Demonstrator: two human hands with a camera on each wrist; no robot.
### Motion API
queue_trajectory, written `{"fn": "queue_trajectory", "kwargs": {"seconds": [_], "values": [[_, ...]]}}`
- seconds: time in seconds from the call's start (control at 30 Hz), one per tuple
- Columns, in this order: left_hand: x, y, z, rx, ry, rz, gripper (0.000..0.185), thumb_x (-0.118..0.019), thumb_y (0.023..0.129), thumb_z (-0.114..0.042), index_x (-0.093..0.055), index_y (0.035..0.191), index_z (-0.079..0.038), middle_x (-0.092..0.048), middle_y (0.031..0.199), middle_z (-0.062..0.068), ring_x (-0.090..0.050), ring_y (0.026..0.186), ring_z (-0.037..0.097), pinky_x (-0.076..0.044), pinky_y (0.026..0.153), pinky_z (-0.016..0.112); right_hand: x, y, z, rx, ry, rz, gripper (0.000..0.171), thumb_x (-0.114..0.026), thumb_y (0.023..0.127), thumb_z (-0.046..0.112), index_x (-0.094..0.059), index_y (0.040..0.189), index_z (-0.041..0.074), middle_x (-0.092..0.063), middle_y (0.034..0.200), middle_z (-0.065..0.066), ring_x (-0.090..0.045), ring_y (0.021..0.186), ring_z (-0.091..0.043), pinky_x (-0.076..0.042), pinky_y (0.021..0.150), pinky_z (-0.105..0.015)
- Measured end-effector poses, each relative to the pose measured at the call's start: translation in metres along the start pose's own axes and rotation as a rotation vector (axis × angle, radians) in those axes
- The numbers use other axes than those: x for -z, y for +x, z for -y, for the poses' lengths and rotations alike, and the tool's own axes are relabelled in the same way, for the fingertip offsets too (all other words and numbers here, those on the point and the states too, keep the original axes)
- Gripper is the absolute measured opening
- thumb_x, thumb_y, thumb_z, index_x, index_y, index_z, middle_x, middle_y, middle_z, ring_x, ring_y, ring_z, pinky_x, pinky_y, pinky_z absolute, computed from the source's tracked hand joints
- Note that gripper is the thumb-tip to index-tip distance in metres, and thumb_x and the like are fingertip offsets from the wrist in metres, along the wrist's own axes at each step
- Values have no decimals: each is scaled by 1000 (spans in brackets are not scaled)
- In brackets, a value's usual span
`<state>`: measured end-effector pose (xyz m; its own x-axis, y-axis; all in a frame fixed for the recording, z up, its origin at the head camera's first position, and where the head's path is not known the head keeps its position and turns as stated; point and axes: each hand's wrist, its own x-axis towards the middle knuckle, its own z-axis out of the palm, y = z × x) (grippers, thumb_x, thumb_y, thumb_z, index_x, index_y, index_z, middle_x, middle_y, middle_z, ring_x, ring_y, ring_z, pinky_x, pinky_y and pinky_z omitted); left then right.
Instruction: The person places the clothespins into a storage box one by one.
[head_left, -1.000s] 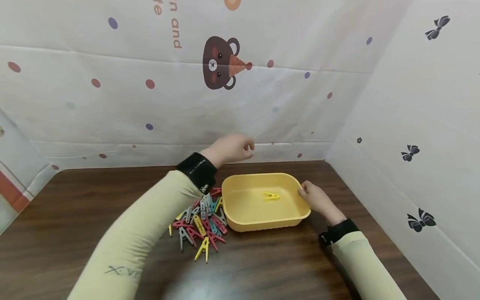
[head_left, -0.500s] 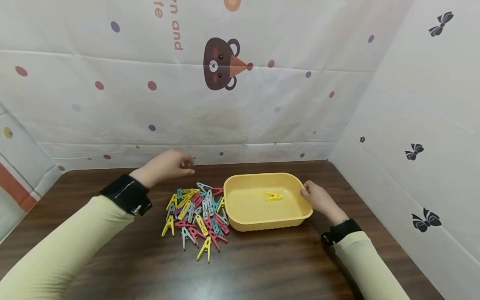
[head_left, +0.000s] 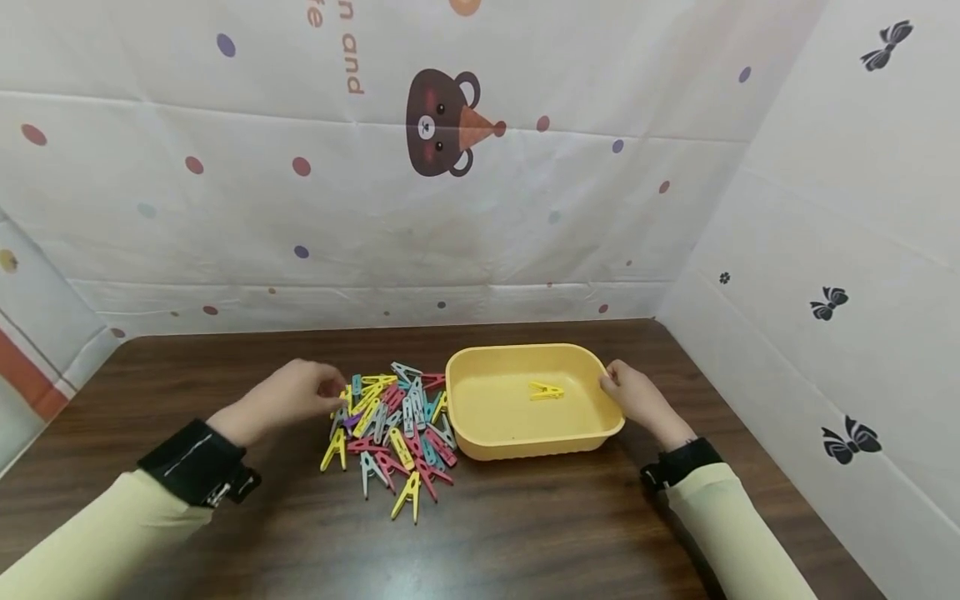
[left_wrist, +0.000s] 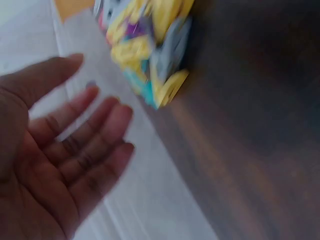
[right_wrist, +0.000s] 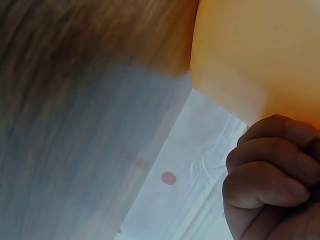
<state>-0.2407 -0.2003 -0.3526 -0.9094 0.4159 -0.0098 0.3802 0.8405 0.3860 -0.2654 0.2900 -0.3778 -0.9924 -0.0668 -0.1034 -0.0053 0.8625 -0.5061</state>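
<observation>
**Ana:** Yellow plastic is sitting right of centre in the head view: a shallow tray (head_left: 480,446) is resting on the dark wooden table (head_left: 225,367), with one yellow clothespin (head_left: 545,391) lying inside it.

**Ben:** And the hands there?

**Ana:** The right hand (head_left: 636,400) is gripping the tray's right rim, fingers curling over the edge. The left hand (head_left: 288,397) is hovering at the left edge of the pile of clothespins (head_left: 393,429), which is lying just beside the tray's left wall, touching it or nearly so. Its fingertips are sitting right by the nearest pins, but I cannot tell from this view whether they are touching one.

**Ben:** Is the left wrist view helping?

**Ana:** Somewhat, though it is blurring badly. The left hand (left_wrist: 55,160) is showing its palm with the fingers (left_wrist: 107,122) lying straight and loosely spread, holding nothing. The pile of clothespins (left_wrist: 145,45) is lying just past the fingertips, apart from them, on the table (left_wrist: 250,140).

**Ben:** And the right wrist view?

**Ana:** The right hand (right_wrist: 270,180) is filling the lower right corner, knuckles bending and the curled fingers (right_wrist: 260,187) pressing up against the tray (right_wrist: 250,55). The tray's outer wall is taking up the top right, and the table (right_wrist: 75,75) is running along the left, with the dotted white backdrop (right_wrist: 170,177) showing between them.
</observation>
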Motion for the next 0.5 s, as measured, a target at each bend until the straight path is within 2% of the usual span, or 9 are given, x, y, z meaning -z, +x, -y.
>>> {"fn": "queue_trajectory", "kwargs": {"seconds": [0.07,0.2,0.4,0.5], "values": [[-8,-9,-1,36,-7,7,20,-79,88,-23,-74,94,-4,-64,76,0,-51,67,12,-44,60,29,0,0,1,0,2,-2,23,-43,108,18,-49,104,-4,-47,75,-6,-49,64,-17,-39,59,-29],[-21,-22,-6,118,-24,32,33,-82,85,-30,-74,97,-1,-60,72,0,-49,64,13,-40,58,28,0,-1,2,0,3,1,24,-43,109,19,-49,105,-4,-47,75,-6,-49,64,-17,-39,59,-28],[-31,-31,-19,247,-10,56,31,-83,84,-32,-69,84,-5,-55,69,0,-48,61,15,-37,56,28,0,-1,2,-14,-1,-5,24,-44,109,19,-50,106,-4,-48,77,-7,-50,65,-17,-40,59,-28],[-34,-33,-24,271,-5,59,30,-84,83,-30,-67,81,-6,-55,68,0,-48,59,14,-36,55,27,0,0,1,-11,-6,-10,25,-44,109,19,-50,106,-4,-48,77,-8,-50,66,-18,-40,59,-29]]}}
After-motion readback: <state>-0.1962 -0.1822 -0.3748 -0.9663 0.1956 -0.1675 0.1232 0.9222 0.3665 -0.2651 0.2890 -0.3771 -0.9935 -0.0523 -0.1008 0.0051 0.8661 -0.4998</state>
